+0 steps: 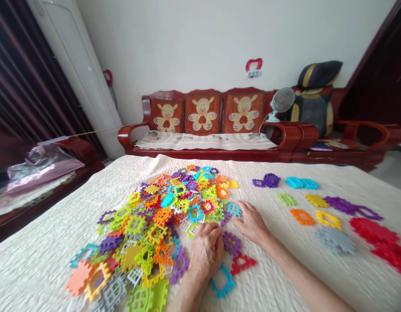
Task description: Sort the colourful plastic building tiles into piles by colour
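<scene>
A big heap of colourful interlocking plastic tiles [163, 215] with notched edges spreads over the cloth, many of them window-shaped frames. My right hand [252, 223] pinches a light blue tile [233, 209] between thumb and fingers at the heap's right side. My left hand [207, 248] rests palm down at the near right edge of the heap, its fingers curled in; whatever lies under them is hidden. Close by the two hands are a purple window tile [232, 243], a red triangular tile [242, 263] and a blue frame tile [222, 281].
Sorted by colour at the right lie purple tiles [271, 180], blue tiles [302, 183], a green tile [286, 199], an orange tile [302, 217], grey tiles [337, 241] and red tiles [376, 232]. Behind the cloth-covered table [268, 286] stands a wooden sofa [289, 141] with a fan [282, 100].
</scene>
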A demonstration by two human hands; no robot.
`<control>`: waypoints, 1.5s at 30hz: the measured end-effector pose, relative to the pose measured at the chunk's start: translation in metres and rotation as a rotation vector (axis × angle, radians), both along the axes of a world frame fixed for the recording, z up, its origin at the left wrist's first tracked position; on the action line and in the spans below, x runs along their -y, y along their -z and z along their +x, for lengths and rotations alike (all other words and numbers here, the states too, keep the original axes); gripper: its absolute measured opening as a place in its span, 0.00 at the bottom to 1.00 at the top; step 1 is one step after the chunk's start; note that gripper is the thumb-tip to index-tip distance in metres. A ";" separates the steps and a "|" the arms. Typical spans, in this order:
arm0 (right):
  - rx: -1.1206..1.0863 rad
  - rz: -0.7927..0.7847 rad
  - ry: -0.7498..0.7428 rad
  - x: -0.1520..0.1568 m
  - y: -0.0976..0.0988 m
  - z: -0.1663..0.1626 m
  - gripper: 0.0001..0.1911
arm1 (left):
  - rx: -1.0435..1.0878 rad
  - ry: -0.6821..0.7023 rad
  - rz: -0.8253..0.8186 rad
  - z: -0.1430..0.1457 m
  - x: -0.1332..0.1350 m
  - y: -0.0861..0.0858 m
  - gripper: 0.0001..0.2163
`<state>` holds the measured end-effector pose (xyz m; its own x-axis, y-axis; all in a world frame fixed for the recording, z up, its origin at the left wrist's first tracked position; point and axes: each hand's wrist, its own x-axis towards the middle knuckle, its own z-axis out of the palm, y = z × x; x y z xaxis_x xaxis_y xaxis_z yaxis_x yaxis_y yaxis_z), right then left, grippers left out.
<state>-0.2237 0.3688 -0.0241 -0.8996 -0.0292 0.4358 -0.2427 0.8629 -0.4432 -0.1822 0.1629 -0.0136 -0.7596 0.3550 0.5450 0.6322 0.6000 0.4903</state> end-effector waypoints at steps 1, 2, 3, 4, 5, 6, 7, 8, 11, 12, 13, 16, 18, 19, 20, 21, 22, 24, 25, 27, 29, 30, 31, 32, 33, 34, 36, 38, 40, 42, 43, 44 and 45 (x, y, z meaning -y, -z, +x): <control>0.016 0.006 -0.011 -0.002 0.001 -0.002 0.19 | 0.008 0.001 0.009 0.001 0.000 0.000 0.11; 0.030 0.002 -0.018 -0.003 0.002 -0.003 0.16 | 0.016 -0.007 0.018 0.001 -0.001 0.000 0.11; 0.040 -0.011 -0.017 -0.004 0.001 -0.004 0.14 | 0.022 -0.026 0.023 0.001 -0.001 0.001 0.11; 0.039 -0.027 -0.008 -0.004 -0.002 -0.004 0.12 | 0.024 -0.056 0.024 0.001 -0.001 0.002 0.11; 0.029 -0.045 0.003 -0.003 -0.006 -0.005 0.12 | 0.018 -0.102 0.027 0.001 -0.001 0.004 0.11; 0.013 -0.060 0.005 0.001 -0.011 -0.007 0.12 | 0.001 -0.157 0.038 0.000 0.000 0.006 0.12; -0.005 -0.069 -0.012 0.007 -0.018 -0.010 0.11 | -0.032 -0.218 0.069 -0.002 0.001 0.008 0.12; -0.021 -0.073 -0.050 0.016 -0.025 -0.015 0.10 | -0.077 -0.276 0.125 -0.004 0.003 0.010 0.13; -0.039 -0.087 -0.240 0.057 -0.047 -0.035 0.10 | -0.175 -0.395 0.406 -0.014 0.012 0.015 0.15; -0.044 -0.094 -0.310 0.074 -0.052 -0.043 0.11 | -0.159 -0.424 0.517 -0.018 0.016 0.014 0.15; -0.041 -0.094 -0.379 0.092 -0.056 -0.052 0.12 | -0.109 -0.462 0.632 -0.023 0.022 0.013 0.14; 0.002 -0.048 -0.478 0.143 -0.061 -0.076 0.14 | 0.108 -0.614 0.977 -0.036 0.043 0.004 0.14; 0.047 0.022 -0.444 0.171 -0.060 -0.087 0.13 | 0.160 -0.706 1.170 -0.044 0.061 -0.005 0.16; 0.065 0.055 -0.420 0.183 -0.059 -0.092 0.12 | 0.156 -0.737 1.241 -0.047 0.069 -0.009 0.16; 0.078 0.082 -0.396 0.193 -0.058 -0.095 0.12 | 0.144 -0.763 1.299 -0.050 0.077 -0.014 0.16; 0.088 0.106 -0.374 0.202 -0.056 -0.096 0.13 | 0.135 -0.780 1.346 -0.052 0.083 -0.017 0.17; 0.098 0.127 -0.356 0.209 -0.055 -0.097 0.15 | 0.134 -0.794 1.384 -0.053 0.089 -0.020 0.17; 0.123 0.158 -0.322 0.219 -0.054 -0.097 0.19 | 0.145 -0.813 1.430 -0.055 0.095 -0.023 0.18; 0.142 0.168 -0.300 0.221 -0.054 -0.097 0.21 | 0.152 -0.817 1.439 -0.055 0.096 -0.023 0.18; 0.203 0.160 -0.257 0.223 -0.055 -0.097 0.25 | 0.166 -0.812 1.438 -0.055 0.096 -0.023 0.18; 0.286 0.133 -0.228 0.219 -0.057 -0.097 0.29 | 0.178 -0.801 1.428 -0.055 0.095 -0.021 0.18; 0.329 0.114 -0.223 0.216 -0.058 -0.097 0.30 | 0.182 -0.798 1.424 -0.055 0.095 -0.020 0.18; 0.365 0.092 -0.225 0.213 -0.058 -0.098 0.31 | 0.184 -0.797 1.420 -0.056 0.095 -0.019 0.18; 0.388 0.068 -0.235 0.210 -0.058 -0.098 0.32 | 0.185 -0.802 1.412 -0.056 0.095 -0.018 0.17; 0.396 0.040 -0.247 0.206 -0.057 -0.098 0.32 | 0.183 -0.808 1.398 -0.057 0.095 -0.016 0.17; 0.397 0.013 -0.262 0.202 -0.056 -0.098 0.32 | 0.180 -0.815 1.382 -0.057 0.095 -0.015 0.16; 0.376 -0.025 -0.293 0.196 -0.053 -0.097 0.32 | 0.175 -0.823 1.351 -0.058 0.096 -0.012 0.16; 0.345 -0.049 -0.303 0.192 -0.050 -0.094 0.31 | 0.174 -0.814 1.336 -0.058 0.096 -0.010 0.16; 0.315 -0.070 -0.298 0.189 -0.047 -0.091 0.29 | 0.178 -0.798 1.334 -0.058 0.095 -0.010 0.16; 0.275 -0.098 -0.304 0.187 -0.044 -0.089 0.26 | 0.179 -0.792 1.329 -0.058 0.094 -0.010 0.16; 0.251 -0.115 -0.315 0.187 -0.043 -0.088 0.24 | 0.178 -0.794 1.324 -0.058 0.094 -0.010 0.16; 0.228 -0.131 -0.330 0.187 -0.042 -0.087 0.24 | 0.176 -0.796 1.318 -0.058 0.093 -0.010 0.16; 0.209 -0.146 -0.345 0.187 -0.042 -0.086 0.24 | 0.174 -0.799 1.312 -0.058 0.093 -0.010 0.15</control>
<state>-0.3098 0.1821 0.0174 -0.9172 -0.2956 0.2671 -0.3983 0.6713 -0.6251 -0.2402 0.0697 -0.0031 -0.5972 -0.8017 0.0265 0.2485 -0.1535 0.9564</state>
